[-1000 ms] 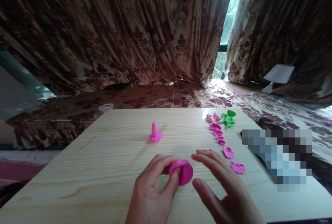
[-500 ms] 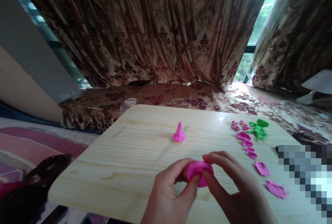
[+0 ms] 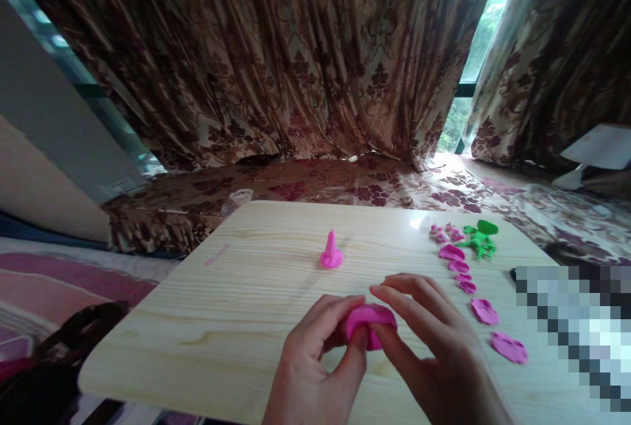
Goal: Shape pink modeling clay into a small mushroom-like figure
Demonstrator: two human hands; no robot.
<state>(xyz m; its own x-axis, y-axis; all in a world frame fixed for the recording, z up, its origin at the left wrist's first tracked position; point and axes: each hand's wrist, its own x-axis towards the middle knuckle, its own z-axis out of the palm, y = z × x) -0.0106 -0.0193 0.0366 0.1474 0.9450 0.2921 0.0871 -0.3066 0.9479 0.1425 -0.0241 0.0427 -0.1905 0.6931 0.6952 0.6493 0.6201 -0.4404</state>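
Fingers of your left hand (image 3: 320,353) and right hand (image 3: 434,339) grip the pink disc (image 3: 372,317); press evenly, thinning its rim gradually.

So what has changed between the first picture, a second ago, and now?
The right hand was apart from the pink disc; it has moved left, and its thumb now touches the disc. The camera view has swung left, so the table's contents sit further right in the picture. The left hand still pinches the disc; the pink cone, flat pink pieces and green figure stayed put.
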